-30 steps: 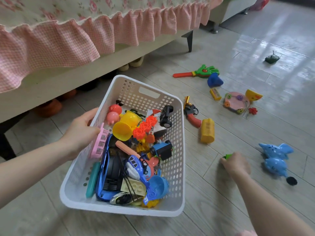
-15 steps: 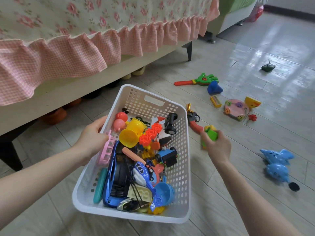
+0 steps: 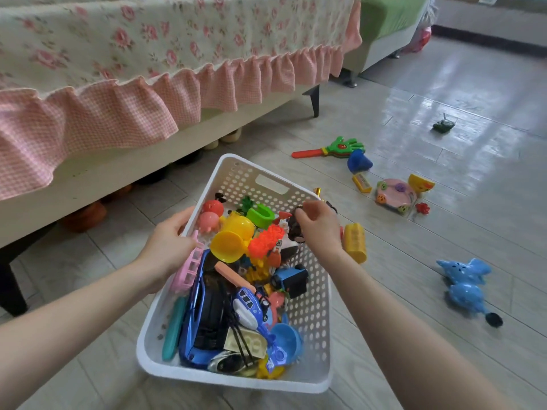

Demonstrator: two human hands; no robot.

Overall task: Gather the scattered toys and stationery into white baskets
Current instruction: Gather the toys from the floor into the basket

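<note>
1. On the pale tiled floor (image 3: 444,232) beside the bed (image 3: 124,179), with its pink gingham frill (image 3: 97,113), stands the white basket (image 3: 231,376), set at a slant to the bed and already piled with toys.
2. The left grip (image 3: 168,245) grasps the basket's left rim, thumb on the outside and fingers over the edge, next to a pink ladder-like piece (image 3: 189,270).
3. The right grip (image 3: 321,226) hovers over the basket's right rim, released: the fingers hang loosely curled with nothing between them. A dark wheeled toy (image 3: 294,230) lies just beneath the fingertips; I cannot tell whether they touch it.
4. Inside the basket, a green curved piece (image 3: 261,216) lies near the far end, beside a yellow cup (image 3: 229,245) and an orange cog piece (image 3: 265,242). A blue car (image 3: 194,318) lies along the left side, and a blue boxy toy (image 3: 291,281) sits near the right wall.
5. Toys lying outside the basket:
   - a yellow block (image 3: 355,242) just beside the right wall, partly behind the right wrist;
   - a green hand clapper (image 3: 340,146) with a red handle, and a blue cone (image 3: 359,162) near it;
   - a pink round toy (image 3: 395,195) touching a yellow wedge (image 3: 420,183);
   - two blue animal toys (image 3: 466,279) well to the right;
   - a small green tank (image 3: 443,125) farthest off.
</note>
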